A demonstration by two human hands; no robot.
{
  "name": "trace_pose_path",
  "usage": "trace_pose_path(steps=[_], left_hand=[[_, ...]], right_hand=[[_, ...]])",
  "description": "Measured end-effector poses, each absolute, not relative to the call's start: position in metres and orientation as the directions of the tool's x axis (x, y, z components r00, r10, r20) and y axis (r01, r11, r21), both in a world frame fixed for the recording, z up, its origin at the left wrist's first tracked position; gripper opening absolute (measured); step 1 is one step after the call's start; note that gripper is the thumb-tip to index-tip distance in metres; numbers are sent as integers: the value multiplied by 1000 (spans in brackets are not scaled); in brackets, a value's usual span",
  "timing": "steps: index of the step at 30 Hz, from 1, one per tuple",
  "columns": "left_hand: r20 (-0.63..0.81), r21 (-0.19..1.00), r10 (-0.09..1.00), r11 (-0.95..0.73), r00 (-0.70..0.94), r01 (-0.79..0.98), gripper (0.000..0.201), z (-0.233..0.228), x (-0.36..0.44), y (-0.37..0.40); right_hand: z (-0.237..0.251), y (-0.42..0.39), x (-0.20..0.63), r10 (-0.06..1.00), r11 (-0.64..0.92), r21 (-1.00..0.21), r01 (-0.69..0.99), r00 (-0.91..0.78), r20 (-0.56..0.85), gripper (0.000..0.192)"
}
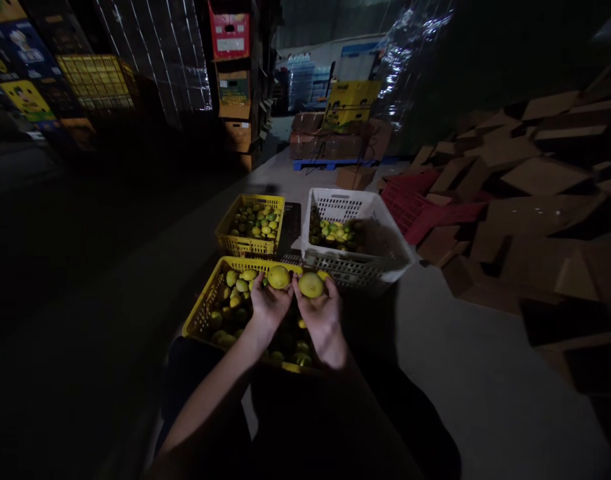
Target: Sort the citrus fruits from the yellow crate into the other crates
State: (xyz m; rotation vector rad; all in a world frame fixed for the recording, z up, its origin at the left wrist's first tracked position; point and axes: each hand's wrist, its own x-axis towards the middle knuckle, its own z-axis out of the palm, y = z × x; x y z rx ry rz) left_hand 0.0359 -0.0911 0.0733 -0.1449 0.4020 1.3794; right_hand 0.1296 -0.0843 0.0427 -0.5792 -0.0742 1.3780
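Both hands — left hand (269, 303), right hand (321, 315) — each grip a lemon over the lemon-filled yellow crate (201, 313).

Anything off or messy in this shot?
Mostly tidy: fruit sits inside the near yellow crate, far yellow crate and white crate. The odd bit is the flattened cardboard heaped loosely at right. Left hand and right hand each hold one fruit.

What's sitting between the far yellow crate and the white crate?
In the head view, a dark flat crate or mat lies between the far yellow crate and the white crate.
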Motion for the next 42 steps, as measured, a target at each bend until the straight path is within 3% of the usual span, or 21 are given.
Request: trace_pose_path(steps=[3,10,16,25,30,34,38,42], left_hand=[[-371,159,921,192,122,-968,38,73,36,-92],[-356,183,925,207,132,-961,38,75,35,-93],[-374,210,917,225,134,-951,39,80,34,-96],[-381,170,913,224,146,-960,36,79,31,-94],[-311,165,944,171,114,-971,22,83,28,-96],[-325,170,931,228,164,-959,28,84,25,-97],[-319,226,935,234,155,-946,27,83,24,-96],[-322,186,931,241,173,-952,20,85,21,-96]], right_hand=[[48,-85,128,906,13,-374,-927,169,-389,8],[52,-88,126,898,-3,-352,-936,153,-413,6],[44,-87,126,924,11,-393,-919,159,-347,8],[61,-92,120,890,2,-363,-932,167,-424,8],[60,-95,121,933,42,-420,-906,186,-309,4],[47,-94,121,954,33,-467,-883,168,-249,13],[49,-94,120,955,15,-464,-886,150,-256,13],[64,-97,122,942,-25,-400,-916,112,-315,19]])
